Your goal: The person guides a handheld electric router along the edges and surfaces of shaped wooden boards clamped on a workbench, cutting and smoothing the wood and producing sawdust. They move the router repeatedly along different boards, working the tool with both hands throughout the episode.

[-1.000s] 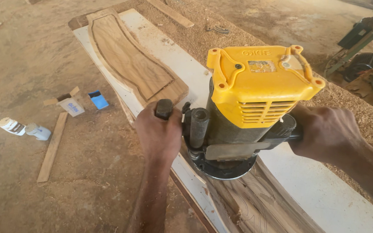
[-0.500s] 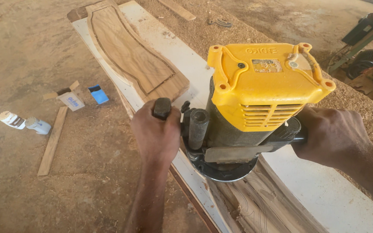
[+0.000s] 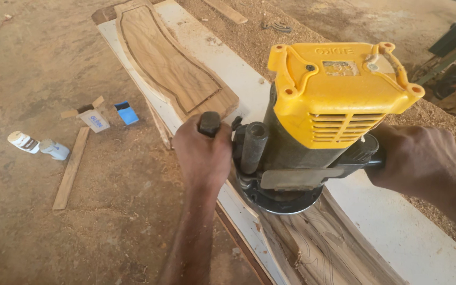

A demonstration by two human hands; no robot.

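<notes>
Fingers of both hands, left hand (image 3: 204, 153) and right hand (image 3: 415, 161), clench the yellow router's (image 3: 323, 116) side handles, steadying it flat on the near wooden panel (image 3: 317, 248).

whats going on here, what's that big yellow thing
A person is holding a yellow-topped plunge router with both hands: the left hand grips its left knob, the right hand its right handle. The router's round base sits on a curved wooden workpiece lying on a long white board. Farther up the board lies a second shaped wood panel with a routed border. Sawdust covers the floor, where small bottles and a wood strip lie.
</notes>
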